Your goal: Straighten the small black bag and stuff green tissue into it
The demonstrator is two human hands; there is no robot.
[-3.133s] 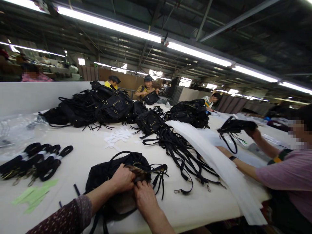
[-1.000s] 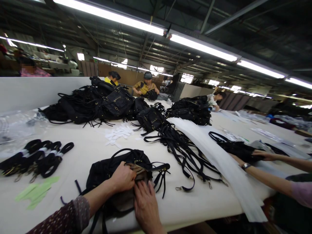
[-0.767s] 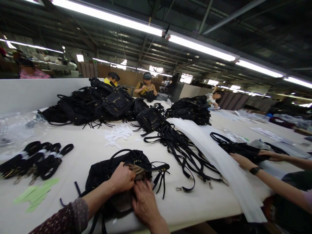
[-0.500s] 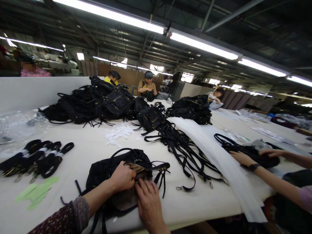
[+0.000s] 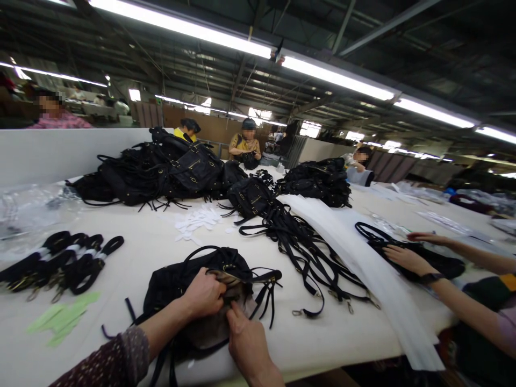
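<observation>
A black bag (image 5: 169,277) with drawstring cords lies on the table in front of me, its mouth open and a brownish-grey lining (image 5: 209,328) showing. My left hand (image 5: 205,294) is closed on the rim of the mouth. At the opening, my right hand (image 5: 250,344) has its fingers curled against the lining; the fingertips are partly hidden, and what they pinch cannot be made out. Between the hands a small dark piece (image 5: 231,298) shows inside the bag.
Bundled black straps (image 5: 84,263) and green slips (image 5: 62,320) lie left. Black bags (image 5: 181,166) are piled behind, near white slips (image 5: 197,221). Loose straps (image 5: 306,258) and white sheeting (image 5: 363,263) lie right. A co-worker's hands (image 5: 409,260) handle another black bag (image 5: 439,260).
My right hand's fingers, laid out over the bag's opening before, are now curled in. My left hand keeps its hold. The co-worker's far hand has shifted left over the other bag.
</observation>
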